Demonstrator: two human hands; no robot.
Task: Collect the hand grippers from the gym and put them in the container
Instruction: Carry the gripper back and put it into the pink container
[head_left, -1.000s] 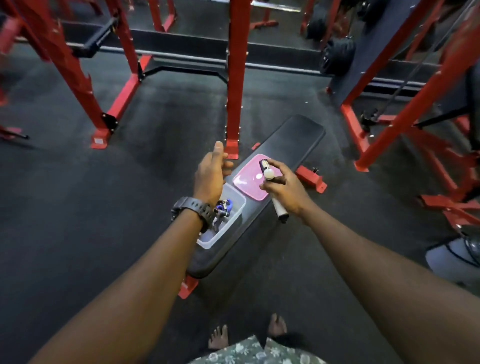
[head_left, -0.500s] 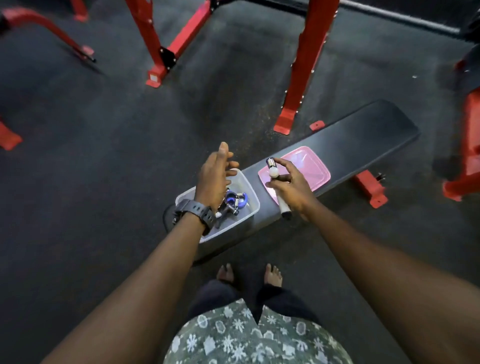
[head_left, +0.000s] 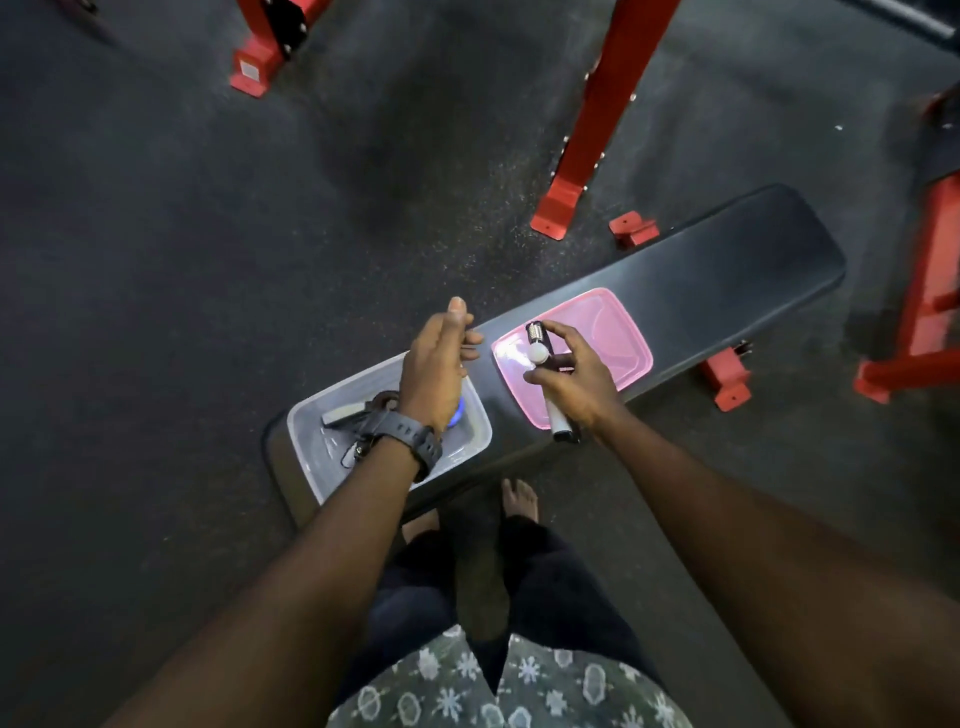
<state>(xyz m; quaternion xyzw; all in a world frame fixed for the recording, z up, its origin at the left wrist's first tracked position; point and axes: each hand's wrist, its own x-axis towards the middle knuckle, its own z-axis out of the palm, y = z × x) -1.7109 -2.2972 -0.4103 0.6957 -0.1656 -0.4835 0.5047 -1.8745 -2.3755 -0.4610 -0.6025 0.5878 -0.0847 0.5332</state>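
A clear plastic container (head_left: 311, 441) stands on the near end of a black gym bench (head_left: 727, 260). Hand grippers (head_left: 348, 415) lie inside it, partly hidden by my wrist. My left hand (head_left: 436, 364) hovers over the container with relaxed fingers and holds nothing. My right hand (head_left: 576, 379) grips a hand gripper (head_left: 543, 364) with a white knob, a coil spring and a pale handle. It is held over the pink lid (head_left: 623, 338), which lies flat on the bench right of the container.
Red steel rack posts (head_left: 597, 130) and their feet (head_left: 260, 67) stand on the dark rubber floor beyond the bench. More red frame parts (head_left: 924, 312) are at the right edge. My bare feet (head_left: 519, 499) are just in front of the bench.
The camera has tilted down and drawn closer, so bench and container fill more of the view. My left hand stays over the container. My right hand still grips the hand gripper over the lid.
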